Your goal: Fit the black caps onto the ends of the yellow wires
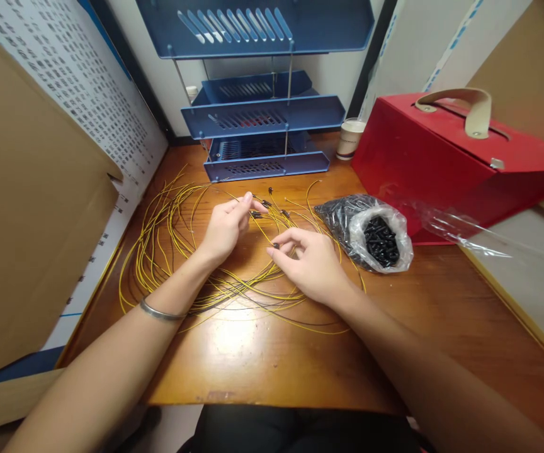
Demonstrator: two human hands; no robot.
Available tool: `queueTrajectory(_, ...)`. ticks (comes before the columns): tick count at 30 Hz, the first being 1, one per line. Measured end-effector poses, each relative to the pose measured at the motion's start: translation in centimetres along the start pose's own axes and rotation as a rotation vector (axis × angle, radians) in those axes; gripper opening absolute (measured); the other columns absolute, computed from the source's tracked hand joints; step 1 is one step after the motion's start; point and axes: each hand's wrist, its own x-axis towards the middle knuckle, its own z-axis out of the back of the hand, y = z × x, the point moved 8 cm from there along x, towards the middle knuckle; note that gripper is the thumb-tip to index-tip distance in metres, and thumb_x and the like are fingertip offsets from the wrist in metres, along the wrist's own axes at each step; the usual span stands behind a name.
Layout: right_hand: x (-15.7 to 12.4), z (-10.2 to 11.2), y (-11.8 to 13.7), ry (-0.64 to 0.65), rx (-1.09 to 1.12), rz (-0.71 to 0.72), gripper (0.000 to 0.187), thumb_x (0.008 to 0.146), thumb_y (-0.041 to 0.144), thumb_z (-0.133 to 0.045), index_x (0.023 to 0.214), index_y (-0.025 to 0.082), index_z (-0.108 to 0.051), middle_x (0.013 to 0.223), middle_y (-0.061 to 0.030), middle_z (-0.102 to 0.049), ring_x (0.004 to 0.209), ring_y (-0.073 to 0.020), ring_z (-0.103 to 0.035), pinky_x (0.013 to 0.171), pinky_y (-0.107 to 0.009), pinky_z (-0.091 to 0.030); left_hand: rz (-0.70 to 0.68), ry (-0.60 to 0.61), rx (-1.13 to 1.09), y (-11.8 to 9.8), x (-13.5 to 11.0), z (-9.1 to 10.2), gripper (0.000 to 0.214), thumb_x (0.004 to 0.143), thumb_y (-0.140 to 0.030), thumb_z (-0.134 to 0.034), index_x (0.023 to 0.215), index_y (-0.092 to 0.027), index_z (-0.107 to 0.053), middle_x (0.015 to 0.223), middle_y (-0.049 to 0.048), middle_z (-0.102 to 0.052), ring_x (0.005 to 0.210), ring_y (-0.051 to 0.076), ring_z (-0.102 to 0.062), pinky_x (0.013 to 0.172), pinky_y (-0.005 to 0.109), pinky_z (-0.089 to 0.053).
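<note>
The yellow wires [177, 251] lie in a loose tangle on the desk [395, 327], looping out to my left and running under both wrists, their black-tipped ends gathered near the middle. My left hand [227, 226] pinches one wire end between thumb and forefinger, so that grip is closed on the wire, just behind its small black terminal [265, 204]. My right hand [312, 261] rests low over the strands with a tiny black cap [276, 246] nipped at my fingertips [272, 250]; that grip is closed on the cap too.

To do this well, I judge I should keep the pinch on the wire close to its tip so the end stays stiff and does not whip aside, and bring the cap in along the wire's own line instead of at an angle. Resting both wrists on the desk should steady me. I want only one strand in my left pinch, since the neighbours lie touching it and could drag along.

Just beside my right hand the plastic bag [364, 231] of black caps gapes open, near enough to reach without lifting my elbow. Beyond it stands a red box [442, 163], a paper cup [349, 138] beside that, and blue trays [262, 119] are stacked at the back. Cardboard [31, 220] leans on my left.
</note>
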Motion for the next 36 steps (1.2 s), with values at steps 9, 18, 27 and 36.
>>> queueTrajectory(9,0.2,0.2,-0.2,-0.017,-0.026,0.002,0.007,0.082,0.024,-0.070,0.083,0.018,-0.072,0.066,0.0009,-0.069,0.055,-0.0112,-0.053,0.061,-0.027,-0.041,0.024,0.161,0.062,0.2,-0.5,-1.7,0.053,0.086,-0.068,-0.058,0.080,-0.017,-0.071,0.045,-0.0049,-0.039,0.040,0.010,-0.034,0.044,0.027,-0.024)
queueTrajectory(18,0.1,-1.0,-1.3,0.083,0.141,-0.121,0.015,0.084,0.028,-0.069,0.094,0.017,-0.068,0.077,-0.0025,-0.076,0.066,-0.0148,-0.065,0.067,-0.028,-0.046,0.071,0.243,0.073,1.1,-0.4,-1.8,0.056,0.093,-0.066,-0.048,0.089,-0.014,-0.071,0.044,-0.0036,-0.046,0.039,0.009,-0.034,0.042,0.024,-0.023)
queueTrajectory(27,-2.0,-4.9,0.3,0.509,0.193,-0.064,0.009,0.095,0.022,-0.051,0.103,0.021,-0.048,0.096,-0.0049,-0.074,0.077,-0.0154,-0.066,0.069,-0.028,-0.047,0.145,0.238,-0.066,0.2,-1.2,-2.4,0.050,0.092,-0.062,-0.055,0.092,-0.014,-0.069,0.044,-0.0051,-0.047,0.035,0.008,-0.039,0.040,0.022,-0.035)
queueTrajectory(36,-3.6,-6.8,1.6,0.676,0.275,-0.088,0.021,0.097,0.027,-0.049,0.117,0.018,-0.051,0.095,-0.0064,-0.072,0.082,-0.0180,-0.066,0.072,-0.032,-0.050,0.083,0.218,0.017,-0.5,-1.4,-2.3,0.051,0.095,-0.060,-0.051,0.086,-0.013,-0.070,0.046,-0.0043,-0.047,0.033,0.006,-0.031,0.034,0.023,-0.020)
